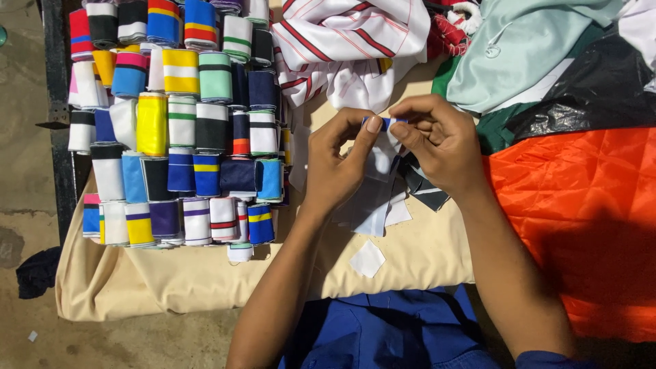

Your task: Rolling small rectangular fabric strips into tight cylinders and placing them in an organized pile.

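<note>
L hand (338,160) & R hand (437,147) meet mid-table, fingertips of both pinched on a small blue-white folded strip (387,124) held above the beige cloth (205,273). Under them: loose white squares (367,259). Left: rows of striped rolled bands (178,130). Right: orange fabric (581,219), black plastic bag (594,85).

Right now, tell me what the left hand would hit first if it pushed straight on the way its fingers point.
The left hand points up and to the right, so it would meet the right hand first, at the small blue-and-white strip both pinch. Past that lies the red-striped white cloth; depth is hard to judge.
</note>
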